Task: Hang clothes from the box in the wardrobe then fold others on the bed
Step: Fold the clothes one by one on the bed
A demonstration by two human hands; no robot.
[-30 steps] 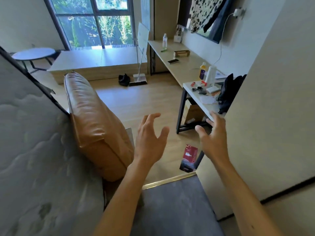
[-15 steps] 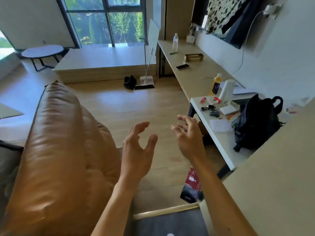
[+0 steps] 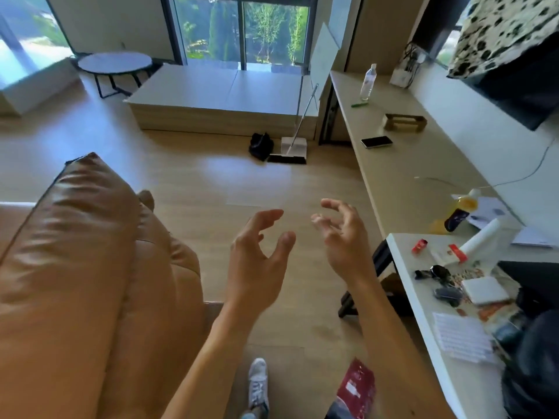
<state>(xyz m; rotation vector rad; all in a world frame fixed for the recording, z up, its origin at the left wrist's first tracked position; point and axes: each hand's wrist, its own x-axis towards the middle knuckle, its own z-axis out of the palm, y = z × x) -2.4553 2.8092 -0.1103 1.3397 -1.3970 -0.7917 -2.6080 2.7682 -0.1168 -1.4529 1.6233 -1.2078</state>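
- Floor (image 3: 211,182): wide bare stretch ahead up to the window platform (image 3: 223,101). Looks like the obvious walking lane.
- Sofa (image 3: 75,267): its leather back fills the left, just beside the left forearm, so that side is hemmed in.
- Table (image 3: 402,164): long run on the right wall. The cluttered white table (image 3: 405,261) juts a corner toward the right arm.
- Left hand (image 3: 257,261), right hand (image 3: 341,237): both empty, fingers loosely curled, apart, raised mid-air.
- Red packet (image 3: 357,385): on the floor by the feet, a possible slip risk.
- Box, clothes, wardrobe, bed: none in view.
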